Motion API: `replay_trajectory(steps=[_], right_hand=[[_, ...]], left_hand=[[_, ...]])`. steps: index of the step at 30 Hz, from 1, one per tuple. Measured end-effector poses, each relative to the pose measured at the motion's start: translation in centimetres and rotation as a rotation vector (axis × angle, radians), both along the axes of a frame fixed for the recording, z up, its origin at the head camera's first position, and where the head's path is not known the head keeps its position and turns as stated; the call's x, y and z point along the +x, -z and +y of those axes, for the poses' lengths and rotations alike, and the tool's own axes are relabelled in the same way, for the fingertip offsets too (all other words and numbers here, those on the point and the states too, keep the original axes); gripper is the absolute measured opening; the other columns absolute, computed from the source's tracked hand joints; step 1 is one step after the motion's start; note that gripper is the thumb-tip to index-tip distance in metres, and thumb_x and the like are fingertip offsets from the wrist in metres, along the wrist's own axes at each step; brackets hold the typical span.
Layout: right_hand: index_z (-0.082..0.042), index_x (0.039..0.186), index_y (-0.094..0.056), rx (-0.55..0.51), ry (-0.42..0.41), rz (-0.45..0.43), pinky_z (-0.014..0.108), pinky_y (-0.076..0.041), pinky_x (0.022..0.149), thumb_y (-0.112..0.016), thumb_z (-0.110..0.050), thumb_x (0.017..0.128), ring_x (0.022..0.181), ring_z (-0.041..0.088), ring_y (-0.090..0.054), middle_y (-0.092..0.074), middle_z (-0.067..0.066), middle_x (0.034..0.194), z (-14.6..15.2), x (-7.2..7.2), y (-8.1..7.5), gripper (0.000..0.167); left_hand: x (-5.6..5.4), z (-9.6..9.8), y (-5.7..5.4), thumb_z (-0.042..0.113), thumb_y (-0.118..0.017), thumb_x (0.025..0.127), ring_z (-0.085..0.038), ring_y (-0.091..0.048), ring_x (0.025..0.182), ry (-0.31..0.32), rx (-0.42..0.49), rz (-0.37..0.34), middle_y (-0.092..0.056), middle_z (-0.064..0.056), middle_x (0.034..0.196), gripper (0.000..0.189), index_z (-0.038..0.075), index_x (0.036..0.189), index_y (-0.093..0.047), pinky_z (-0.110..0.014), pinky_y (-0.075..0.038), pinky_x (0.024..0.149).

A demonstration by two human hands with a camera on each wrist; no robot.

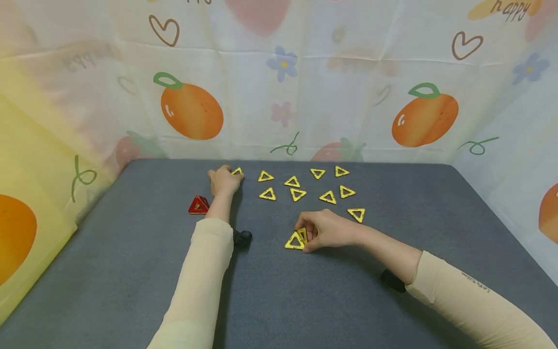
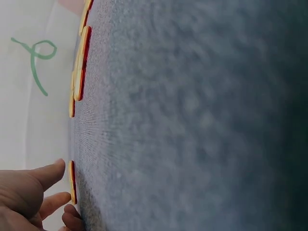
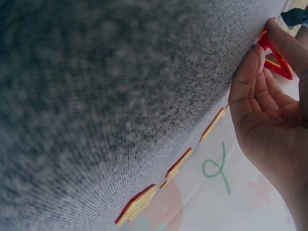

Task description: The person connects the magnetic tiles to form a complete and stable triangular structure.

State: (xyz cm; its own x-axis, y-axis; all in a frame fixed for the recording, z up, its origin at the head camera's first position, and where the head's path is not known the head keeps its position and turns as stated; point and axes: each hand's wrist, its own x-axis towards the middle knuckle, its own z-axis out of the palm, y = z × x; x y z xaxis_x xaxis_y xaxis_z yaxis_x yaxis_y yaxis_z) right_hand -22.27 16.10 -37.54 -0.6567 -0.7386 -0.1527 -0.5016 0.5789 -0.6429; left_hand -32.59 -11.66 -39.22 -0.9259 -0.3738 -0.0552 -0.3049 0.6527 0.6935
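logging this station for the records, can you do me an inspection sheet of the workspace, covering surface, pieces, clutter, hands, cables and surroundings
surface: grey tabletop, fabric-like texture
job's things: nine loose yellow triangles lying flat toward the far side; one far triangle at the left hand; a near triangle and a tilted triangle at the right hand; red pyramid beside the left forearm
clutter: nothing seen
left hand: fingers at the far triangle, no clear grip
right hand: pinches the tilted triangle, which overlaps the near triangle in the head view
cables: nothing seen
surroundings: patterned cloth behind and at both sides, printed with oranges, hearts and flowers
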Motion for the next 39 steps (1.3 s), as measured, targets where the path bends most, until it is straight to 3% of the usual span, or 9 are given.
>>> replay_trajectory(steps=[8, 15, 21, 24, 31, 39], right_hand=[[-0.012, 0.116, -0.062, 0.007, 0.003, 0.004, 0.021, -0.050, 0.064, -0.082, -0.022, 0.081, 0.070, 0.005, -0.060, -0.064, -0.002, 0.082, 0.0, -0.1, 0.1, 0.041], [-0.013, 0.115, -0.062, 0.014, 0.000, 0.014, 0.020, -0.048, 0.063, -0.082, -0.023, 0.081, 0.069, 0.005, -0.058, -0.064, -0.003, 0.081, -0.1, -0.2, 0.1, 0.041], [-0.013, 0.115, -0.062, 0.013, -0.002, 0.022, 0.020, -0.048, 0.062, -0.082, -0.023, 0.081, 0.069, 0.004, -0.058, -0.064, -0.003, 0.080, 0.0, -0.2, 0.2, 0.041], [-0.012, 0.115, -0.062, 0.008, 0.000, 0.022, 0.020, -0.048, 0.063, -0.083, -0.022, 0.081, 0.069, 0.004, -0.058, -0.064, -0.003, 0.080, 0.0, -0.2, 0.2, 0.041], [-0.012, 0.115, -0.062, 0.003, -0.003, 0.008, 0.020, -0.048, 0.063, -0.082, -0.021, 0.081, 0.069, 0.004, -0.059, -0.065, -0.003, 0.080, -0.1, -0.1, 0.2, 0.041], [-0.013, 0.114, -0.062, 0.010, 0.001, 0.023, 0.020, -0.048, 0.063, -0.083, -0.022, 0.080, 0.070, 0.004, -0.059, -0.064, -0.003, 0.081, -0.1, -0.2, 0.2, 0.041]], left_hand=[[-0.2, 0.6, 0.2, 0.032, -0.064, 0.095, -0.040, -0.058, 0.113, -0.056, -0.006, -0.022, -0.038, -0.025, 0.142, 0.046, 0.012, 0.136, -0.059, -0.053, -0.053, 0.092], [-0.3, 1.1, 0.1, 0.030, -0.066, 0.094, -0.038, -0.058, 0.113, -0.123, 0.005, -0.022, -0.038, -0.023, 0.143, 0.042, 0.012, 0.131, -0.061, -0.053, -0.054, 0.089], [-0.1, 1.3, -0.1, 0.027, -0.067, 0.094, -0.039, -0.058, 0.113, -0.127, 0.008, -0.015, -0.038, -0.023, 0.143, 0.038, 0.009, 0.127, -0.061, -0.053, -0.054, 0.090], [0.1, 1.4, -0.2, 0.023, -0.069, 0.093, -0.040, -0.056, 0.115, -0.113, 0.019, -0.013, -0.040, -0.023, 0.141, 0.035, 0.006, 0.122, -0.059, -0.053, -0.053, 0.092], [0.0, 1.0, -0.5, 0.012, -0.068, 0.089, -0.040, -0.061, 0.114, -0.072, -0.005, 0.024, -0.065, -0.018, 0.124, 0.031, 0.008, 0.119, -0.062, -0.053, -0.052, 0.094], [0.6, 1.1, -1.6, 0.013, -0.056, 0.098, -0.038, -0.063, 0.111, 0.111, -0.085, 0.083, -0.068, -0.014, 0.124, 0.026, 0.012, 0.122, -0.064, -0.051, -0.052, 0.092]])
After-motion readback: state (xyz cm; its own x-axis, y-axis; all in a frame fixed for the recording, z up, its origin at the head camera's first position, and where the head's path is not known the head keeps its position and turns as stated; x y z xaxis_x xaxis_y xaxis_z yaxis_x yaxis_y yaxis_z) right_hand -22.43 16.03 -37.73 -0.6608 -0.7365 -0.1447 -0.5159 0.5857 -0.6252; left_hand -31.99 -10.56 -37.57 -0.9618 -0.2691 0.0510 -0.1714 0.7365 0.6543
